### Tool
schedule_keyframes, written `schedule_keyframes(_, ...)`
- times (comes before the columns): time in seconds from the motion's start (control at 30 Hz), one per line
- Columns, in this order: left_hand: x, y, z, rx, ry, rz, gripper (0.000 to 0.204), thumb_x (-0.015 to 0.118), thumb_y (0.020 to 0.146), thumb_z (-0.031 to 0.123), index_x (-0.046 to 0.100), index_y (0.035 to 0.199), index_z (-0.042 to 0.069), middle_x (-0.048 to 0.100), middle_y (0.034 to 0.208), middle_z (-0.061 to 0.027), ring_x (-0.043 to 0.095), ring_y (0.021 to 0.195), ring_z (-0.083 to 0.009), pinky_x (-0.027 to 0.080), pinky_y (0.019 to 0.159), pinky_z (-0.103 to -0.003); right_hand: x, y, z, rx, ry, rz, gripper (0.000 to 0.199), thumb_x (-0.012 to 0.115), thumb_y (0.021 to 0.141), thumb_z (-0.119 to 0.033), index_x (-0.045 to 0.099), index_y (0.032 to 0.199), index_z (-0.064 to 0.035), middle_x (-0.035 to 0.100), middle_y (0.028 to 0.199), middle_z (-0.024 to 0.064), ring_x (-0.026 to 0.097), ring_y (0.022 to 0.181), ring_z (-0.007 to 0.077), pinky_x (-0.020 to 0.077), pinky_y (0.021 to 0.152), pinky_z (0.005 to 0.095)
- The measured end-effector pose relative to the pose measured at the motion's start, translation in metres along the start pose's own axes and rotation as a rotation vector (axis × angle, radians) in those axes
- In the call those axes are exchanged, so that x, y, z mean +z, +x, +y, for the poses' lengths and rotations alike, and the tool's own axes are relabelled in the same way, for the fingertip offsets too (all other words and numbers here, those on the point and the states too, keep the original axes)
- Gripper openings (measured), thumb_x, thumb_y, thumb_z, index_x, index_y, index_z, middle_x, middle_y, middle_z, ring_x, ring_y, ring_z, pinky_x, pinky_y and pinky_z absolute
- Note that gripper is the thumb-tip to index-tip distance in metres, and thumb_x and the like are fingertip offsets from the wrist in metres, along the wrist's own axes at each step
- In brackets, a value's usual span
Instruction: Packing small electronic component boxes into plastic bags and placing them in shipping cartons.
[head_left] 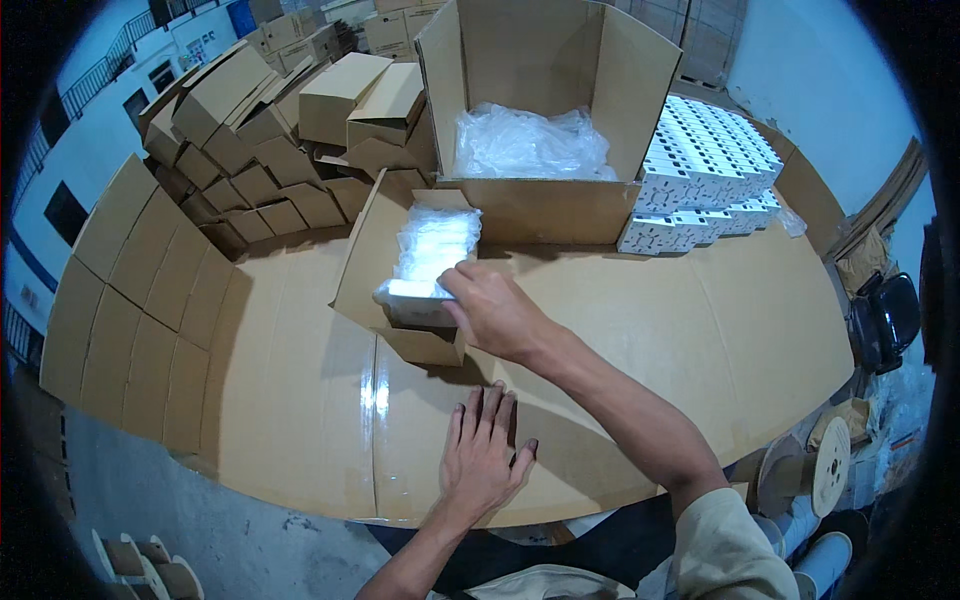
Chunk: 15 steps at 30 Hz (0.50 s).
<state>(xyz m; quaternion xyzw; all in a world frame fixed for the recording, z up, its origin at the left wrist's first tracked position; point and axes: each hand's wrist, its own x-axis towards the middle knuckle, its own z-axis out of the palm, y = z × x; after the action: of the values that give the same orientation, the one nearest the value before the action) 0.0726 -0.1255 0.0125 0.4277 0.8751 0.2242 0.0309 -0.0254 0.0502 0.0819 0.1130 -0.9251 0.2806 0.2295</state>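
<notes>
Across the cardboard-covered table, the left hand is laid flat, fingers slightly apart. Inside the open box, a white packet, contents unclear, is pinched by the right hand; held at one end, it could be dropped.

Warehouse-like workshop: stacked cartons, big spools.

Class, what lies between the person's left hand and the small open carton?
Only bare cardboard tabletop separates the left hand from the small open carton in the head view.
</notes>
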Motion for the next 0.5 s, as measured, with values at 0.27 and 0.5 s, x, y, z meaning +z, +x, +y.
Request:
schedule_keyframes(0.27,0.002,0.001,-0.001,-0.018,0.073,-0.028,0.070,0.056,0.095,0.043,0.042,0.146,-0.001,0.038,0.155,-0.0198,0.034,0.143,-0.0408,0.026,0.117,-0.055,0.015,0.003,-0.013,0.064,-0.121,-0.031,0.014,0.062,0.078,0.000,0.064,0.091,0.0046,0.061,0.098,0.0220,0.067,0.089,0.0403,0.0568,0.077,0.0494)
schedule_keyframes(0.5,0.001,0.000,0.001,-0.022,0.042,-0.049,0.075,0.060,0.092,0.042,0.037,0.149,-0.002,0.036,0.155,-0.0212,0.031,0.143,-0.0445,0.023,0.118,-0.057,0.022,0.009,-0.010,0.121,-0.243,-0.087,0.009,0.066,0.081,-0.006,0.070,0.081,0.0018,0.060,0.098,0.0185,0.067,0.085,0.0381,0.0555,0.077,0.0478)
